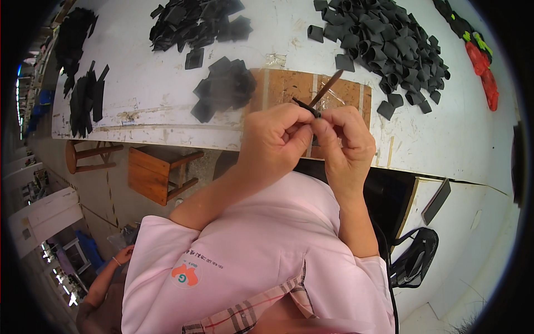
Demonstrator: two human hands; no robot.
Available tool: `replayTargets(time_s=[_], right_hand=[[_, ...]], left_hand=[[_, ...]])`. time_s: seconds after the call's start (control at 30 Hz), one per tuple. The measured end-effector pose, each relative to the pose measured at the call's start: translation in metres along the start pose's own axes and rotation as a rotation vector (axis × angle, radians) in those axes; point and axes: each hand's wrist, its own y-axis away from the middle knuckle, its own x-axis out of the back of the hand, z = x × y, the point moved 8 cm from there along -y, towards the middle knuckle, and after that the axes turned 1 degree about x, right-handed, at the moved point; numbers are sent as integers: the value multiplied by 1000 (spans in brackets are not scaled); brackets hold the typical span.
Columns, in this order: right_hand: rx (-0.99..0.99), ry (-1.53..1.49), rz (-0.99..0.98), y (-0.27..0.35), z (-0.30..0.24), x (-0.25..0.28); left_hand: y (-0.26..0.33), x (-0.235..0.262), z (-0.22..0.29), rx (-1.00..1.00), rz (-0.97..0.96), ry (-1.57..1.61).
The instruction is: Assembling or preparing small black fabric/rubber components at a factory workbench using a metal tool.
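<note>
Both my hands meet over a brown taped board (270,92) at the table's near edge. My left hand (281,136) is closed, thumb and fingers pinching a small, narrow black piece (305,106). Against it, my right hand (349,142) pinches the same piece from the other side. A slim brown stick-like thing (328,88) slants up and right from between the fingertips; whether it is gripped or lies on the board I cannot tell. Just beyond my left hand is a loose heap of flat black pieces (225,86). The fingers hide most of what they hold.
A large pile of black looped pieces (384,42) covers the table's far right. More flat black pieces (189,22) lie at the back, with black strips (88,100) at far left. A red bundle (483,69) sits far right. Wooden stools (153,175) stand below; another person's arm (105,278) shows lower left.
</note>
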Motion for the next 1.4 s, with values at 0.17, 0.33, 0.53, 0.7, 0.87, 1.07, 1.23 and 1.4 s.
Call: replayTargets(time_s=[0.17,0.33,0.53,0.7,0.87,1.07,1.23,1.4], right_hand=[[196,312,17,-3,-14,-10],[206,441,99,1,9,-13],[36,234,18,-5,13,-6],[281,448,9,-5,-13,-8],[248,431,-80,-5,-12,-13],[187,365,-107,-4,-6,-13],[109,282,-66,-4,-1,-7],[-53,100,-35,-3,8,-2]], left_hand=[[8,0,1,-157,186,-247],[-3,4,-36,462,221,410],[-3,2,-28,363,77,492],[-3,1,-12,73,-15,34],[0,-1,-26,249,28,88],[-2,-3,-9,-15,47,-251],[-2,-2,-4,-111,106,-384],[-2,-2,-20,106,72,-11]])
